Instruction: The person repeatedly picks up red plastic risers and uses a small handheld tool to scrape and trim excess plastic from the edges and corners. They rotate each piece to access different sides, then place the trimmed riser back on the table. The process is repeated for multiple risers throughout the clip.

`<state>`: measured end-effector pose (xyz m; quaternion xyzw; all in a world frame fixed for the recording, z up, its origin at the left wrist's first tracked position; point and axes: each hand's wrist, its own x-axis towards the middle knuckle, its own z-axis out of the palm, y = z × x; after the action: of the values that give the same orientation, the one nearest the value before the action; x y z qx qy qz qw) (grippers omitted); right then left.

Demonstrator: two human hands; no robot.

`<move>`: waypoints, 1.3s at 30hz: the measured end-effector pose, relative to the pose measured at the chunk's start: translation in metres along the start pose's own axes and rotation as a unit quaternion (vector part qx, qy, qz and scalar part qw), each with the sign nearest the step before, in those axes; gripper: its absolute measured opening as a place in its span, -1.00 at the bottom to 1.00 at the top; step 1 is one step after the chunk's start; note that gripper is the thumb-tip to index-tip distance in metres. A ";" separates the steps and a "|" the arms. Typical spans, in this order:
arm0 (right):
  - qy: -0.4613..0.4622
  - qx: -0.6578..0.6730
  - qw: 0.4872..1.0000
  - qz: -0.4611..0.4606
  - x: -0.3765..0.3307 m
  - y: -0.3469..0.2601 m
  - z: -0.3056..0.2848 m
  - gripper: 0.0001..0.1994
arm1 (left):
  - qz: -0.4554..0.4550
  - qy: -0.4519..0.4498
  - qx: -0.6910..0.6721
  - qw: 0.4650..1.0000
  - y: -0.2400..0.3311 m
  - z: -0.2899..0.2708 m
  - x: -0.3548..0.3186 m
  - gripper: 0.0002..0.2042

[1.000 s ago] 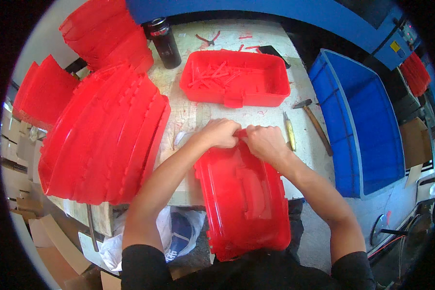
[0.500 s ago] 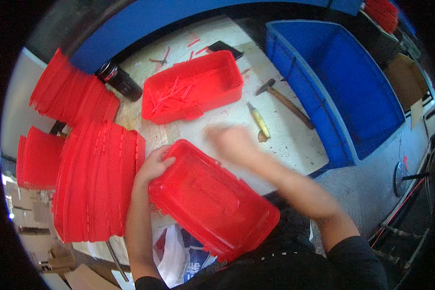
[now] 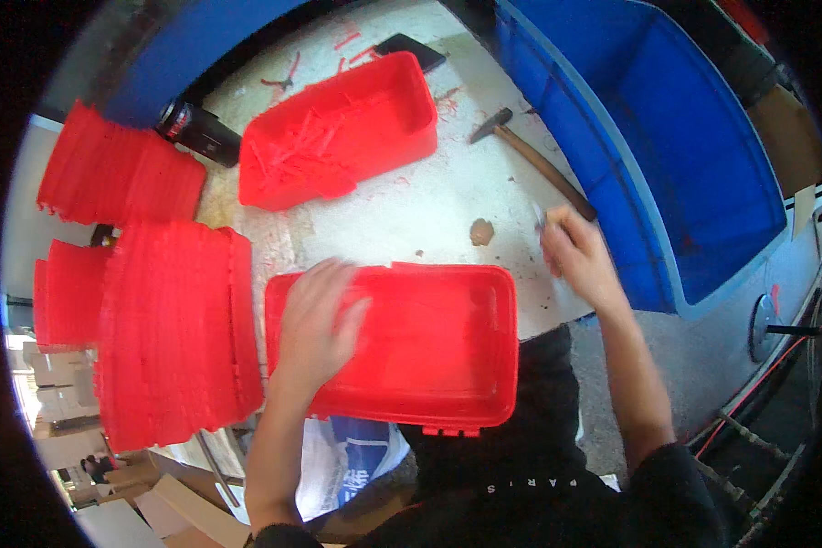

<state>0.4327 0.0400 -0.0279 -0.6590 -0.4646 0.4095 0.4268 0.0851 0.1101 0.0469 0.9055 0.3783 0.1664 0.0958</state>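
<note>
A red plastic box [image 3: 411, 347] lies crosswise in front of me at the table's near edge, its hollow side up. Over its left part is my left hand [image 3: 324, 315], blurred, fingers spread and not gripping the wall. To the right, above the table, my right hand [image 3: 575, 251] is closed around a small knife [image 3: 539, 216]. Only a thin tip pokes out past the fingers; its handle is hidden in the hand. Farther back stands a second red box [image 3: 379, 123] holding thin red plastic strips [image 3: 297, 151].
Tall stacks of red plastic boxes [image 3: 178, 333] fill the left side. Behind them lies a black can [image 3: 201, 134]. A hammer [image 3: 539, 169] rests beside a large blue bin [image 3: 648, 210] on the right. A dark flat object [image 3: 411, 52] and red scraps lie at the back.
My right hand has moved right and picked the yellow knife up off the table. The near box has turned from slanting to crosswise. My left hand has come off its corner.
</note>
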 end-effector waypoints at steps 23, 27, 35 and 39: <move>-0.048 0.150 0.982 0.105 -0.062 0.005 0.054 -0.78 | -0.059 -0.148 0.055 0.986 0.023 0.092 0.094 -0.65; -0.053 0.126 0.985 0.108 -0.075 0.006 0.053 -0.81 | -0.070 -0.150 0.064 0.984 0.021 0.093 0.095 -0.62; -0.077 0.125 0.981 0.126 -0.111 0.011 0.049 -0.83 | -0.074 -0.148 0.065 0.984 0.021 0.093 0.095 -0.61; -0.075 0.112 0.982 0.131 -0.147 0.018 0.048 -0.84 | -0.062 -0.134 0.053 0.988 0.019 0.095 0.094 -0.64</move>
<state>0.3587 -0.0964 -0.0382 -0.6297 -0.3559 0.5599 0.4041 0.1954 0.1599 -0.0140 0.8983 0.4258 0.0164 0.1075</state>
